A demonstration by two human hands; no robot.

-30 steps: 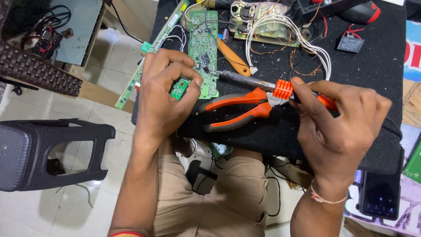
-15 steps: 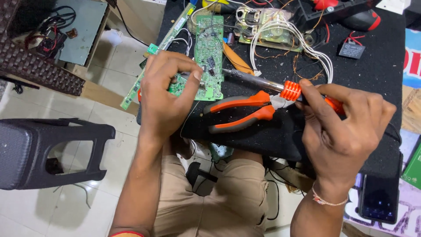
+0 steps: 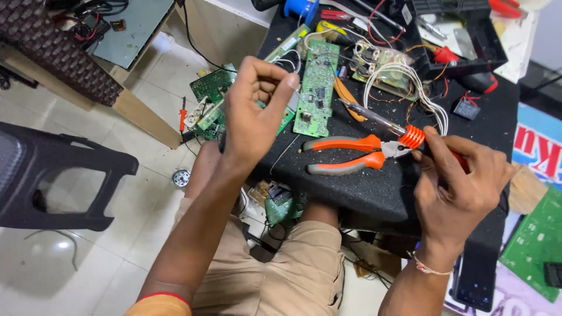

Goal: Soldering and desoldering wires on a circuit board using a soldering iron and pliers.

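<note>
1. Blue-and-white sign with red lettering, flat, at right edge of frame.
2. Black felt-like bench centre, gritty with debris.
3. Right hand lower right, closed on orange-ribbed soldering iron; metal tip points upper left.
4. Left hand centre, raised, fingers pinched narrow; can't tell what it holds.
5. Long green circuit board flat at upper centre.
6. Orange-handled pliers lie beside the iron.

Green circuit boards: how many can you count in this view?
4, maybe more hidden: long green circuit board on the black mat, one over the floor, one under the bench, one at right.
</note>
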